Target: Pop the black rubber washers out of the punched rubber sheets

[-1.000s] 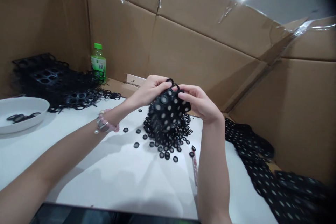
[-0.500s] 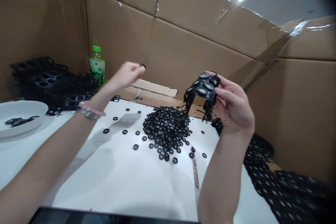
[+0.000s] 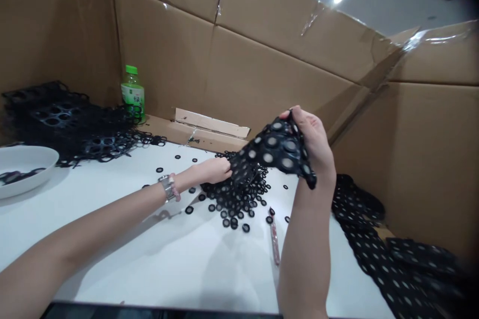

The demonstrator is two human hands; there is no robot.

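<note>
A black rubber sheet (image 3: pixel 272 148) dotted with round pale-centred pieces hangs over the table, stretched between my hands. My right hand (image 3: pixel 313 134) grips its upper right end, fingers closed round the bunched edge. At the sheet's lower left end, my left hand (image 3: pixel 214 170) is closed on it, with the fingertips partly hidden. Beneath lies a heap of small black rings (image 3: pixel 235 202), partly covered by the sheet and my left hand. Single rings lie scattered round the heap on the white tabletop (image 3: pixel 168 264).
On the left are a white bowl (image 3: pixel 48 159) with black pieces inside, a tangle of punched-out black webbing (image 3: pixel 71 124) and a green-capped bottle (image 3: pixel 133 94). More dotted black sheets (image 3: pixel 377 254) lie at right. A thin reddish stick (image 3: pixel 275 244) lies near my right forearm. Cardboard walls (image 3: pixel 269 65) enclose the table.
My left hand has come down and right from the air, where it held a small black ring, to the sheet. My right hand has shifted slightly left, and the sheet is now drawn out leftward.
</note>
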